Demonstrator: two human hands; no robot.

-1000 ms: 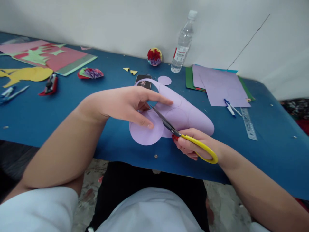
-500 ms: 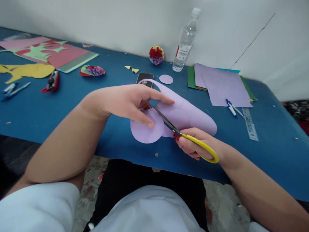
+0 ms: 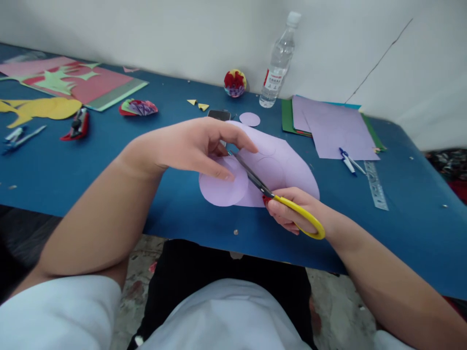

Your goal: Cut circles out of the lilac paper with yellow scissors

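Observation:
My right hand (image 3: 290, 211) grips the yellow handles of a pair of scissors (image 3: 302, 216), whose blades point up and left against a curled sheet of purple paper (image 3: 297, 165). Faint circles are drawn on that sheet. A round, partly cut section of purple paper (image 3: 221, 189) sits at its left, close to me. My left hand (image 3: 204, 148) is closed on the paper by this round part, thumb on top and index finger reaching over the sheet; its other fingertips are partly hidden. Beyond lies a loose purple paper circle (image 3: 250, 119).
A water bottle (image 3: 276, 68) and a colourful paper ball (image 3: 235, 82) stand near the wall. Purple sheets (image 3: 343, 129), a compass (image 3: 348, 163) and a clear ruler (image 3: 375, 184) lie right. Left are a red stapler (image 3: 77, 125), a folded paper piece (image 3: 138, 107) and yellow scraps (image 3: 58, 107).
The purple sheet has shifted and tilted, its right end drawing in to the left. The scissors and my right hand have moved slightly up and left. My left hand still holds the paper.

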